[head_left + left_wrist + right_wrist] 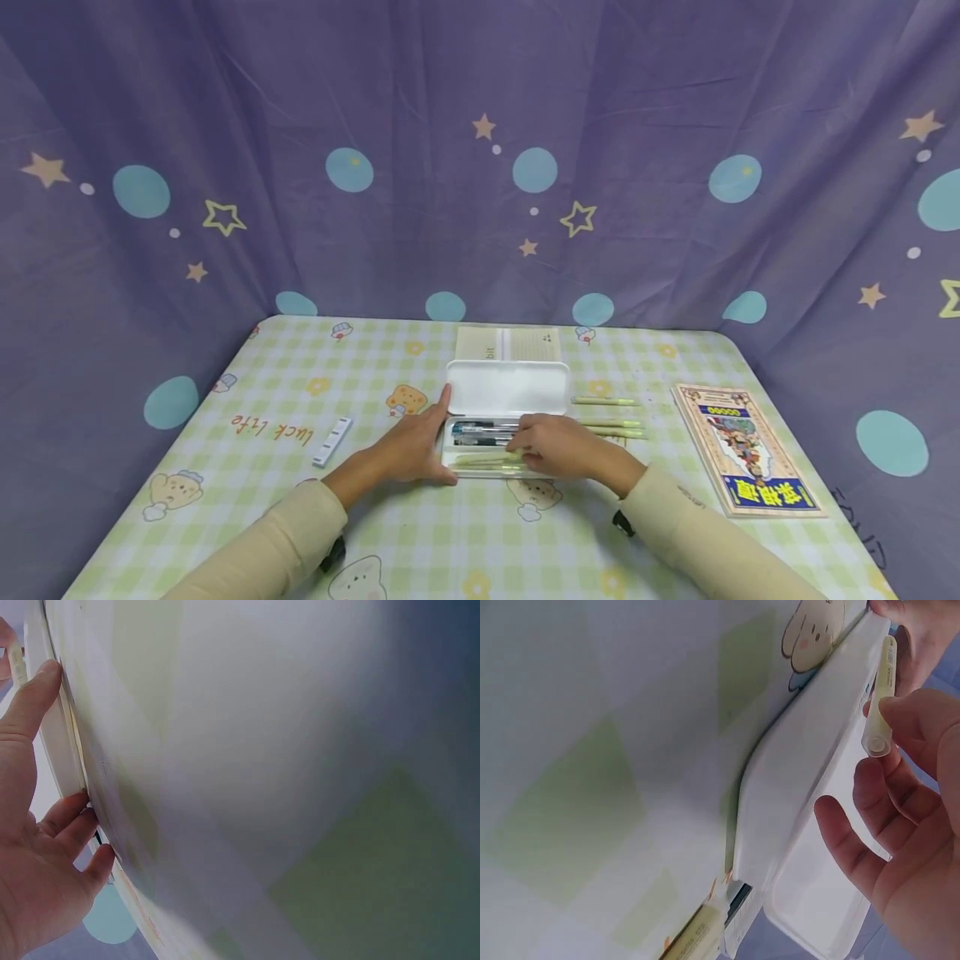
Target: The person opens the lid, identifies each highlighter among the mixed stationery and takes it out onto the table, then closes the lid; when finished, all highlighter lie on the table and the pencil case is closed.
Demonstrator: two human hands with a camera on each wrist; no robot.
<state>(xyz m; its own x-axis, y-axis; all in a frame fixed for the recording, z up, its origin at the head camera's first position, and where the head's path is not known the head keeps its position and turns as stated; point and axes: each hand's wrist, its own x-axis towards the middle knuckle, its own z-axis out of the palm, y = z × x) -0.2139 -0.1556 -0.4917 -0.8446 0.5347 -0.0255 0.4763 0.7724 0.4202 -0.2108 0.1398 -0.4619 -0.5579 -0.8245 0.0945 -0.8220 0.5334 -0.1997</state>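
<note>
The open white rectangular plastic pencil case (508,389) is held at its left end between the thumb and fingers of the left hand (412,443). Over the case, the right hand (562,446) pinches a slim pale-yellow plastic pen (883,697). Right of the case lie loose pale-yellow slim pens (603,401), then a colourfully printed paper booklet (750,454); left, a small white rectangular block (332,442).

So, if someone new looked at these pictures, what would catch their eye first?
Probably the patterned purple curtain filling the background. Next, the open white pencil case in the middle of the checked tablecloth, with the left hand touching its left end and the right hand pinching a pale-yellow pen at it. Then the brightly printed book lying on the right side.
</note>
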